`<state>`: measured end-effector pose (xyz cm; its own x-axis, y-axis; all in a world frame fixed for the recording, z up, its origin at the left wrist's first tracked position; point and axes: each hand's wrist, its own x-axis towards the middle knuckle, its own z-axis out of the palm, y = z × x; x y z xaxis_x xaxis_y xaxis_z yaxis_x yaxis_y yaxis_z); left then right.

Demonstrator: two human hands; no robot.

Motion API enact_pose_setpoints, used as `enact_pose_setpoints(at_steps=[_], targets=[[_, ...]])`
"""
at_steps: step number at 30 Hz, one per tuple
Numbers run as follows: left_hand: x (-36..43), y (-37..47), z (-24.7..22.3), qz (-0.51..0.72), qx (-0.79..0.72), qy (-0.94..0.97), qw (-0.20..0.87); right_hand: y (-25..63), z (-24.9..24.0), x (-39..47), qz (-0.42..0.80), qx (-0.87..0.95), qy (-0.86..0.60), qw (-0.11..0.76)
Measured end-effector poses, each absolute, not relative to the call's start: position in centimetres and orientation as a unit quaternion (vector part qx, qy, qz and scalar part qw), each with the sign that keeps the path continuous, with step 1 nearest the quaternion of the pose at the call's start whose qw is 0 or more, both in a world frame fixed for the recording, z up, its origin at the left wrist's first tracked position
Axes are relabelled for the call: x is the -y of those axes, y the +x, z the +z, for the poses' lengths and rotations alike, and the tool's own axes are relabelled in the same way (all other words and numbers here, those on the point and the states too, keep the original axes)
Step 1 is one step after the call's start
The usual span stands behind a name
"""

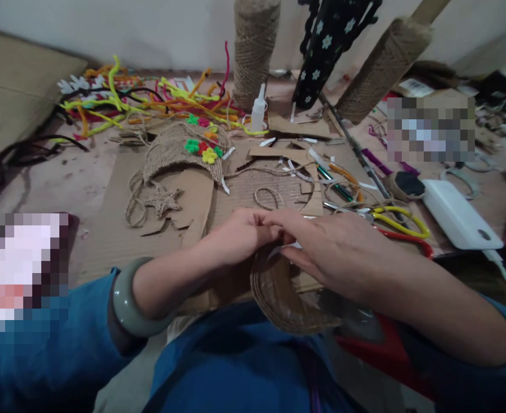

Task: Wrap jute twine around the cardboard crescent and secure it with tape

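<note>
My left hand [239,238] and my right hand [338,246] meet in front of my body, fingers closed at the upper end of a curved cardboard crescent [278,298]. Layered twine-like edging runs along its rim, and its lower end curls to the right above my lap. Something small and pale pokes out by my right fingers; I cannot make out what it is. The fingertips partly cover each other. Beyond my hands lies a twine-wrapped crescent [171,149] with felt-like flowers [203,148], and near it a twine star [164,201].
Colourful pipe cleaners [158,100] are heaped at the back left. A glue bottle [258,112] stands before a twine spool [256,51]. Pliers [401,221] with yellow and red handles lie right of my hands, near a white power bank [461,215]. Cardboard [102,229] covers the table.
</note>
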<state>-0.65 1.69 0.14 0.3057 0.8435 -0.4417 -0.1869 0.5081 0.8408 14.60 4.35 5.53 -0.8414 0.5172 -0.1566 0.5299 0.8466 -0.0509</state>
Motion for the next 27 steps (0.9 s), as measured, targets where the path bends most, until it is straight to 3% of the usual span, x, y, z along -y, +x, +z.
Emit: enact_pose_setpoints(at_steps=[7, 19, 27], targets=[[-1.59, -0.88, 0.08, 0.353, -0.455, 0.351, 0.738, 14.58, 5.66, -4.59, -0.052, -0.947, 0.307, 0.082], [-1.51, -1.36, 0.05, 0.267, -0.438, 0.552, 0.657, 15.43, 4.80, -4.83, -0.079, -0.941, 0.325, 0.049], [-1.34, -0.66, 0.72, 0.324, -0.483, 0.428, 0.692, 14.76, 5.44, -4.33, -0.077, -0.930, 0.348, 0.095]])
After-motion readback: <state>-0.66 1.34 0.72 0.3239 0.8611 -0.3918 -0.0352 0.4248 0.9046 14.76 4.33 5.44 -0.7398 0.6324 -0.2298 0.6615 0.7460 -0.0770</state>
